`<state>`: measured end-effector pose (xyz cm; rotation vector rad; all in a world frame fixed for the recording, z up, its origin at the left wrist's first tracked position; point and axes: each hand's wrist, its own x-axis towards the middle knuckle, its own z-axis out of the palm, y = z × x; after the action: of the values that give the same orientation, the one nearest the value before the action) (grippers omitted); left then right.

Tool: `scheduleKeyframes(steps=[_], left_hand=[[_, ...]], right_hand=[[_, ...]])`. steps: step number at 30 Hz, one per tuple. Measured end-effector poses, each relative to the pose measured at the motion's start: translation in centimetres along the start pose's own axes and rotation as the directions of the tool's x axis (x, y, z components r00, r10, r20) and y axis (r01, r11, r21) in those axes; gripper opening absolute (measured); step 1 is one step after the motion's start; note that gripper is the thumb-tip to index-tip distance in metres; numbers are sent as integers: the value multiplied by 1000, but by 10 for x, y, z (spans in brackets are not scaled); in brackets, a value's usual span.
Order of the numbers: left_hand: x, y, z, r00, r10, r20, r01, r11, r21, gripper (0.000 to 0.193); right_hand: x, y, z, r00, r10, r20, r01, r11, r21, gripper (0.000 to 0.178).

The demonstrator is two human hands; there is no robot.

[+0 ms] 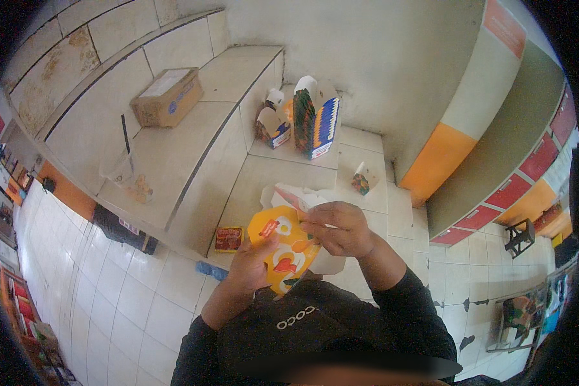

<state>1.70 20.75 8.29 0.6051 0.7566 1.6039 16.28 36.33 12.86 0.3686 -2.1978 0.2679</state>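
In front of my chest is a yellow cardboard food carton (288, 258), printed with egg and food pictures. My left hand (252, 265) grips its left side, thumb on the printed face. The fingers of my right hand (338, 230) are pinched together at its upper right edge, with their tips partly hidden. White and red cardboard pieces (315, 195) lie just behind the carton on the tiled ledge, partly covered by it and my right hand. A small red packet (229, 239) lies to the left of my left hand.
Stacked blue printed cartons (325, 128) and a smaller carton stack (273, 128) stand by the wall. A small carton (361, 180) sits to their right. On the raised left ledge are a brown cardboard box (167, 100) and a clear cup (119, 168) with a black straw.
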Motion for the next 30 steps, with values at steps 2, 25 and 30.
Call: scheduleKeyframes(steps=[2, 25, 30], left_hand=[[-2, 2, 2, 999, -41, -31, 42, 998, 47, 41], [-7, -3, 15, 996, -21, -90, 19, 1000, -17, 32], [-5, -8, 12, 992, -19, -124, 31, 995, 98, 33]], right_hand=[[-3, 2, -2, 998, -32, 50, 32, 999, -2, 20], [-7, 4, -10, 969, 54, 241, -53, 999, -10, 29], [-3, 6, -25, 795, 188, 576, -207, 978, -34, 29]])
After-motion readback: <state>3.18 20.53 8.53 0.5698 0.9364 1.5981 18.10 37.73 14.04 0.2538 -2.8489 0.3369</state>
